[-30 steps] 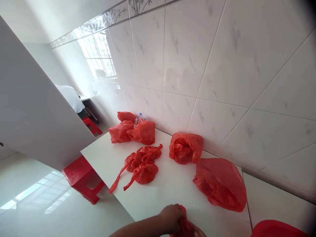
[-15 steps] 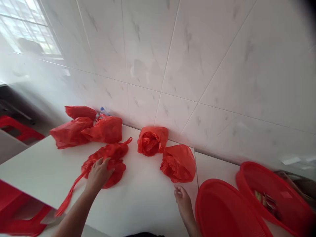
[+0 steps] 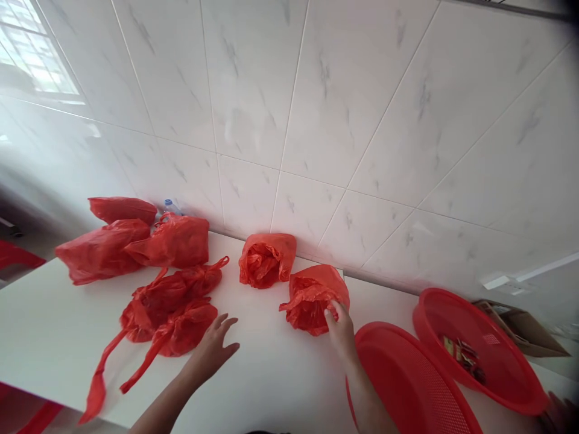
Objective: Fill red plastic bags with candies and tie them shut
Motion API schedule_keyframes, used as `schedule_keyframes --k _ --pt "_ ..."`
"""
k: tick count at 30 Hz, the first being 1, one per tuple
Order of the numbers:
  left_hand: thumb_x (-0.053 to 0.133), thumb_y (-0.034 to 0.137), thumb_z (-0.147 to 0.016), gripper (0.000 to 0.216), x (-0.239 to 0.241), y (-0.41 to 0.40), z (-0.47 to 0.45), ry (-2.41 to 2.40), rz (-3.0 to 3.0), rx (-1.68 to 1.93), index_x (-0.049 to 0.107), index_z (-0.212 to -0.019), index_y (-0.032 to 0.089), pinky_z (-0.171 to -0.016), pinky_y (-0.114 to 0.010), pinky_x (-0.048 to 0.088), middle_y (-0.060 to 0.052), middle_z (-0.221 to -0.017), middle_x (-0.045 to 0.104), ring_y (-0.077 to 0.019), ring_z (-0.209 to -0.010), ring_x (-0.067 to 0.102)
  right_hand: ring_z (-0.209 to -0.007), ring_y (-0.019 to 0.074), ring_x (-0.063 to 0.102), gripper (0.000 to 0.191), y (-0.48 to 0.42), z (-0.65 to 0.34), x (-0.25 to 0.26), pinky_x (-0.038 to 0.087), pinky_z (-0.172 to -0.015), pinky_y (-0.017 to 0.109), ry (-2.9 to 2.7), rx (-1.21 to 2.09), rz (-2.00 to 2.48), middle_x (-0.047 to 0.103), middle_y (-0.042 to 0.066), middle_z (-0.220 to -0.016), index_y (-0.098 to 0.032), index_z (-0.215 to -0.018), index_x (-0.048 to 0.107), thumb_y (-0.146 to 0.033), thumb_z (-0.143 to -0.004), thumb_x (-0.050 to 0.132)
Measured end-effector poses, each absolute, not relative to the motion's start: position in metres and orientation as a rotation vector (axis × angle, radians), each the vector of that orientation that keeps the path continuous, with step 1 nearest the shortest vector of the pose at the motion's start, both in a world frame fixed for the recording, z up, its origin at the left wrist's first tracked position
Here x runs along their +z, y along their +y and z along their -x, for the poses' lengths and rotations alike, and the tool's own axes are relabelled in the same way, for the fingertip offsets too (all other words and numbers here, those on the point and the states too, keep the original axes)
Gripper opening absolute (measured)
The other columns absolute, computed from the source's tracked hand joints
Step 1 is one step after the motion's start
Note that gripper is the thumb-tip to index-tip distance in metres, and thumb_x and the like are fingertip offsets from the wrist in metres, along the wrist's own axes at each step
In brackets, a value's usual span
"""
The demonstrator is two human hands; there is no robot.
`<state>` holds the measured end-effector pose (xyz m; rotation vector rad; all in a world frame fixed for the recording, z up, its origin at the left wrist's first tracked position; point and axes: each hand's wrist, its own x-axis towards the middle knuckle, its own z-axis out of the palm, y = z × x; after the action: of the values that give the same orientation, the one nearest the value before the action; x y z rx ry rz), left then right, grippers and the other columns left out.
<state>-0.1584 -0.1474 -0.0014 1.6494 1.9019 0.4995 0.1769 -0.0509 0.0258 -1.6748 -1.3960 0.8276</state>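
Where my view begins at the lower left, a red stool point(image 3: 40, 416) is cut off by the edge, partly hidden under the white table point(image 3: 271, 380). On the table by the tiled wall point(image 3: 253, 90) I count three filled red bags point(image 3: 104, 250), closely grouped, their contents masked by the plastic. Behind them stands one clear bottle with a blue cap point(image 3: 169, 203); most of its body is hidden, and any label with it.

Nearer me lies a clump of knotted red bags point(image 3: 156, 301), two long tails trailing to the left; they overlap too much for me to count them. My left hand point(image 3: 212, 349) is just to the right of the clump, empty, fingers spread; whether it brushes the plastic I cannot tell.

Farther right are two bags with open mouths: the back bag point(image 3: 266, 259) against the wall, crumpled inside, and the front bag point(image 3: 312, 289). My right hand point(image 3: 340, 328) is at the front bag's rim, fingers curled; I cannot tell whether they pinch the film.

Past my right forearm come two red baskets, the nearer basket point(image 3: 407, 367) cut off below, the farther basket point(image 3: 497, 355) holding small packets point(image 3: 464, 355), too small to count or read. Behind it sits one cardboard box point(image 3: 527, 331), partly covered. At the lower right edge, a dark shape point(image 3: 561, 413) is too blurred to make out.
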Motion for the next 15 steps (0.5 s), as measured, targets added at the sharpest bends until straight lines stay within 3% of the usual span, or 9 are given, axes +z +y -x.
schedule_keyframes --k 5,9,12,15 --pt "0.062 0.020 -0.070 0.064 0.022 -0.129 0.107 1.593 -1.717 0.571 0.050 -0.133 0.024 -0.110 -0.040 0.035 -0.011 -0.151 0.037 -0.0262 -0.134 0.041 -0.114 0.0256 0.059 0.053 -0.048 -0.190 0.046 0.049 -0.093 0.036 -0.923 1.046 1.482 0.063 0.008 -0.124 -0.021 -0.114 0.061 -0.055 -0.073 0.062" --pt "0.069 0.023 -0.066 0.079 0.038 -0.108 0.058 1.342 -1.819 0.507 0.043 -0.140 0.031 -0.110 -0.043 0.034 -0.009 -0.156 0.029 -0.0295 -0.138 0.035 -0.116 0.0249 0.058 0.054 -0.049 -0.194 0.049 0.048 -0.097 0.038 -0.764 1.202 1.297 0.062 0.008 -0.126 -0.022 -0.112 0.063 -0.051 -0.067 0.072" --pt "0.075 0.025 -0.062 0.088 0.040 -0.084 0.019 1.308 -1.944 0.335 0.040 -0.142 0.035 -0.108 -0.053 0.031 -0.010 -0.160 0.018 -0.0387 -0.141 0.024 -0.123 0.0259 0.053 0.051 -0.055 -0.192 0.050 0.044 -0.101 0.041 -0.798 1.395 1.279 0.061 0.009 -0.129 -0.022 -0.107 0.068 -0.052 -0.067 0.073" --pt "0.075 0.018 -0.058 0.085 0.026 -0.060 -0.014 1.390 -2.020 0.182 0.048 -0.138 0.029 -0.108 -0.066 0.018 -0.016 -0.156 0.025 -0.0470 -0.140 0.019 -0.117 0.0247 0.057 0.043 -0.067 -0.190 0.052 0.046 -0.099 0.040 -0.836 1.545 1.261 0.064 0.008 -0.123 -0.023 -0.101 0.070 -0.051 -0.069 0.073"
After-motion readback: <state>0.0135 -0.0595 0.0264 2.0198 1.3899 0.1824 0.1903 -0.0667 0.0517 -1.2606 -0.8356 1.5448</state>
